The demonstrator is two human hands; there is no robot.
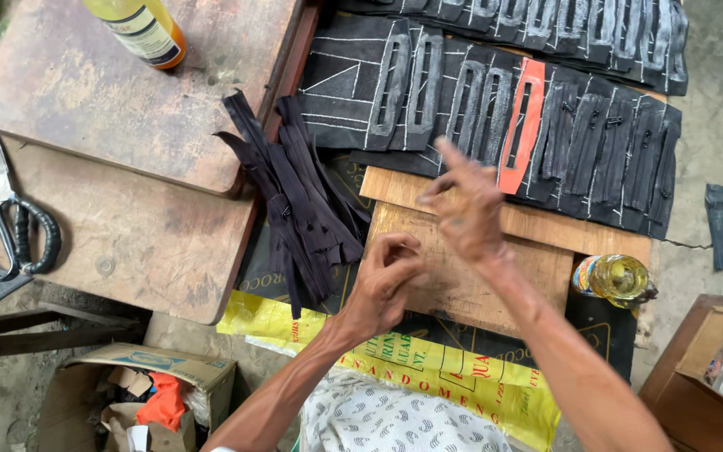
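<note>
Head camera looking down: a person is working over a wooden board (pixel 453 276), with a patterned cloth (pixel 395 418) and a yellow printed sack (pixel 453 377) lying nearest the body. The left hand (pixel 382 285) is curling its fingertips together on the board, whether pinching anything cannot be told. The right hand (pixel 466 209) is hovering just above and beyond it, fingers spread, gripping nothing. Just left of the hands, a bundle of dark strips (pixel 299 201) is lying fanned out. Beyond the board, stitched black panels (pixel 579 142) are spreading in rows, one piece orange (pixel 522 125). Scissors (pixel 10 218) are resting well apart on a worn table (pixel 127 226), a yellow bottle (pixel 144 29) farther off.
</note>
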